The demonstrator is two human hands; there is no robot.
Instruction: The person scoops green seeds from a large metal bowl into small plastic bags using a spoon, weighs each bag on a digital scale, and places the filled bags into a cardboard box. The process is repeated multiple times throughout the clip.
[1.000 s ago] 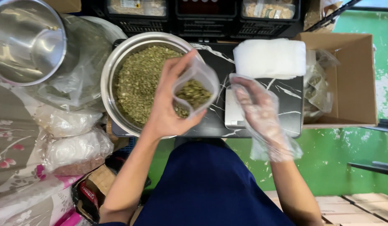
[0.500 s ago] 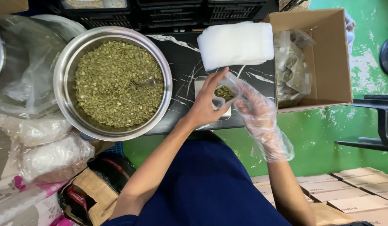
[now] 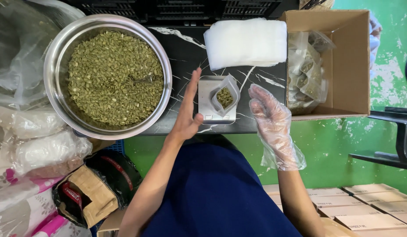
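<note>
Nearest the camera: dark blue clothing, both forearms reaching out over it toward a black marbled counter [image 3: 186,57].

Landmark: the small grey scale [image 3: 208,115] at the counter's near edge.

Left hand [image 3: 189,112], bare, just left of the scale. Fingers straight, edge-on, palm turned toward the scale, holding nothing, not touching the pouch.

Right hand [image 3: 270,115], in a loose clear plastic glove, just right of the scale. Fingers spread and relaxed, empty.

On the scale: a small clear stand-up pouch [image 3: 224,98], mouth open, partly filled with green seeds. It stands free between the two hands, leaning a little toward the far right.

Left of the scale: a wide steel bowl [image 3: 54,70] heaped with green seeds, a scoop handle [image 3: 144,80] half buried in them.

Beyond the scale: a stack of flat clear bags [image 3: 246,42].

Right of the scale: an open cardboard box [image 3: 348,57] holding filled pouches.

Risks, as judged: the pouch is unsupported and open-mouthed, so a brush from either hand could tip it and spill seeds over the counter. The loose glove could snag the pouch's rim. The scale sits close to the counter's near edge; a knock might slide it off.
</note>
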